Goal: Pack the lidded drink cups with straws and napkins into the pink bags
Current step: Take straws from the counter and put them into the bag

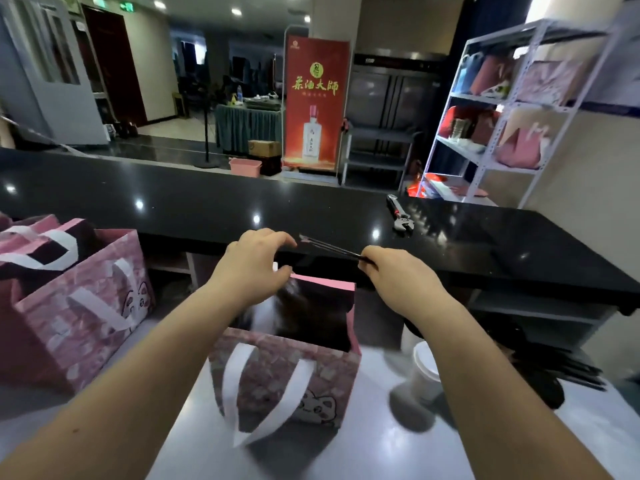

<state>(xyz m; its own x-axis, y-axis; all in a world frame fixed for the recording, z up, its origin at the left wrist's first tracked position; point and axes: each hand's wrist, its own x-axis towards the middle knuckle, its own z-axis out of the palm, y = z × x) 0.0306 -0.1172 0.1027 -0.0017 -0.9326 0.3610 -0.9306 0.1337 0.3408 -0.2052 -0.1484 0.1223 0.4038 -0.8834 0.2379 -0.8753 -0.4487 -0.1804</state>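
The open pink bag (284,375) stands close before you, with a white cup (424,372) just beside it on the right. Over its far rim your left hand (251,263) hovers, fingers loosely curved and empty. Your right hand (391,271) pinches the dark straws (329,249). Tip them downward and slide them along the bag's inner wall.

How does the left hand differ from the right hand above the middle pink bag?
The right hand pinches thin dark straws; the left hand holds nothing. The left hand's fingers curve loosely, apart; the right hand's fingers are closed. Both hands are above the open pink bag.
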